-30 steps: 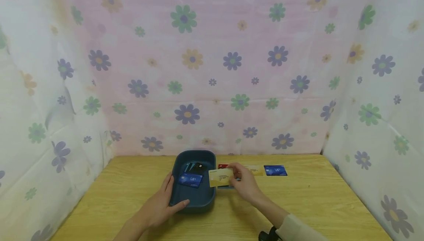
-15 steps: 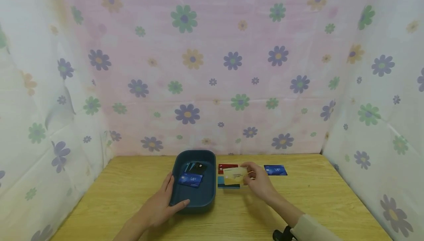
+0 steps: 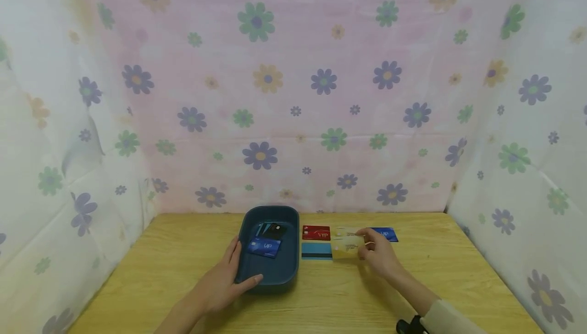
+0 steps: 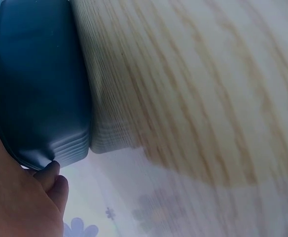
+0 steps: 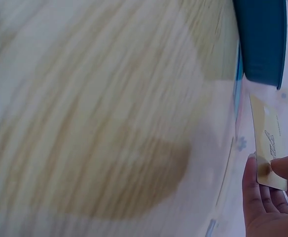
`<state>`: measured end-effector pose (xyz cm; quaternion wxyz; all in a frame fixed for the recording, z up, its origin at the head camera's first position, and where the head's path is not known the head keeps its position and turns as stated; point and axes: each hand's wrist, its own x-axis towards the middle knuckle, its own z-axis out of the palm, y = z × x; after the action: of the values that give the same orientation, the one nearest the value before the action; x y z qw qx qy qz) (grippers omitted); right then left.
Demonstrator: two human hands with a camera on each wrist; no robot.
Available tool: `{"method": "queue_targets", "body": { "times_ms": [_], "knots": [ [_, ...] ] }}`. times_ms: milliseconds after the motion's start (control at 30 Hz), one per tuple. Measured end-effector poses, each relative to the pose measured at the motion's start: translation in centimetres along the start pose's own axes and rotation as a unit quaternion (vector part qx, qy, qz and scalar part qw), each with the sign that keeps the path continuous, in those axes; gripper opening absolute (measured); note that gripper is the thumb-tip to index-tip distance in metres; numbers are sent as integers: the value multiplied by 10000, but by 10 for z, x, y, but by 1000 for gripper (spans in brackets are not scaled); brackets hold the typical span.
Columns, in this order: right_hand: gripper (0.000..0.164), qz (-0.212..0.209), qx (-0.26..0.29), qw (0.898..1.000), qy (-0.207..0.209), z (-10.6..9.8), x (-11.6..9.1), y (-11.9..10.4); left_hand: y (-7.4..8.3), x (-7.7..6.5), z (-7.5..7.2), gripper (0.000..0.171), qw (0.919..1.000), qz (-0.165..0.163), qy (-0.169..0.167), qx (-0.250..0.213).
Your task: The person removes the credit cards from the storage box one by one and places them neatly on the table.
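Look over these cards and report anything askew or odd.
Nothing looks damaged. The light-blue card beside the tray shows a dark stripe, so it's probably face down, unlike the red card just beyond it. The tray's blue card lies slightly slanted.

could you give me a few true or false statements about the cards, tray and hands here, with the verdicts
1. The right hand pinches a gold card. True.
2. The left hand holds a card. False: the left hand holds the dark blue tray.
3. A blue VIP card lies in the dark blue tray. True.
4. The red card lies in the dark blue tray. False: the red card lies on the table outside it.
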<state>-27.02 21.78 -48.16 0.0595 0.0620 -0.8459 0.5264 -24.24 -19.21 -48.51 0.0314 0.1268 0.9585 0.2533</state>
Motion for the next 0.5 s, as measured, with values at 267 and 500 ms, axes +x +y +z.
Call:
{"method": "queue_targets", "body": {
  "times_ms": [267, 500],
  "knots": [
    [37, 87, -172, 9998, 59, -6, 0, 9, -1, 0, 0, 117, 10000, 13, 18, 28],
    [26, -306, -1336, 9906, 19, -4, 6, 20, -1, 1, 1, 116, 10000, -5, 38, 47]
  ]
}}
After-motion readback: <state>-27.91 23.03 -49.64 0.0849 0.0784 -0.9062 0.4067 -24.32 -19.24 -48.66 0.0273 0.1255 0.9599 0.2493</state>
